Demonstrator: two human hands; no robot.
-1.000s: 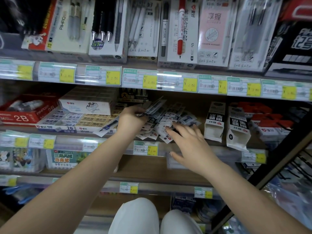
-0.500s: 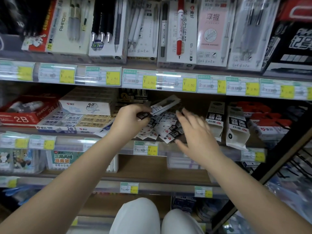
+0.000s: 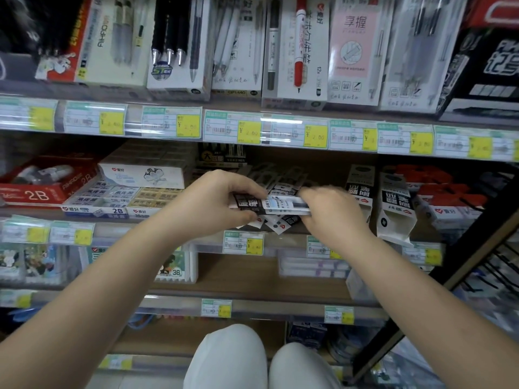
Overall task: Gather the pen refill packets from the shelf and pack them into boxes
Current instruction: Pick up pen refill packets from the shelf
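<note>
Two opened boxes [image 3: 394,204] stand right of the loose packets [image 3: 276,223]. My left hand [image 3: 213,203] and right hand [image 3: 334,211] both grip one packet bundle [image 3: 276,204].

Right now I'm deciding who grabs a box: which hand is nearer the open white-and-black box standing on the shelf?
Right. The right hand is just left of the open box, holding the packets; the left hand grips their far end, farther left.
</note>
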